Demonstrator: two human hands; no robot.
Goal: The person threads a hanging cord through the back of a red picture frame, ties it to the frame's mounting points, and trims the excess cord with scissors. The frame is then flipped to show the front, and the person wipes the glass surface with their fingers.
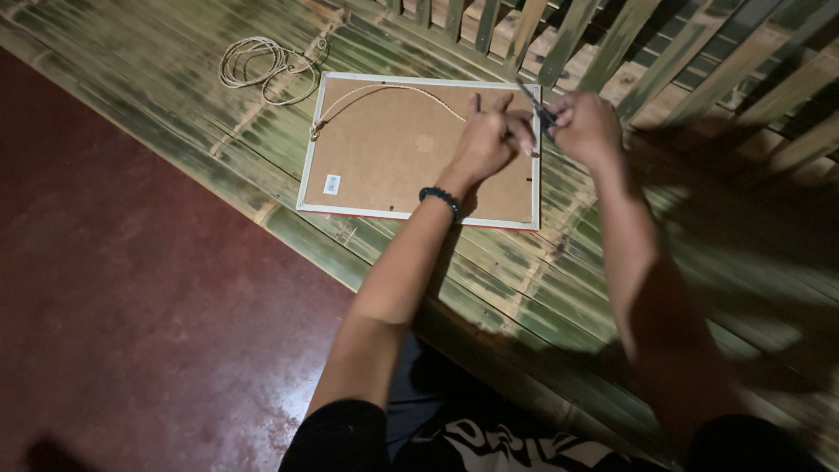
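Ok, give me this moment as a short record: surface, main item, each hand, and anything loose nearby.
surface: slatted bamboo platform beside a dark red floor
main item: picture frame lying face down, brown backing up, white border
cord: pale string arching across the frame back
left hand: resting on the frame near its right edge, dark bead bracelet on the wrist
right hand: holding a small dark tool at the frame's top right corner
loose nearby: coil of string beyond the frame's left corner
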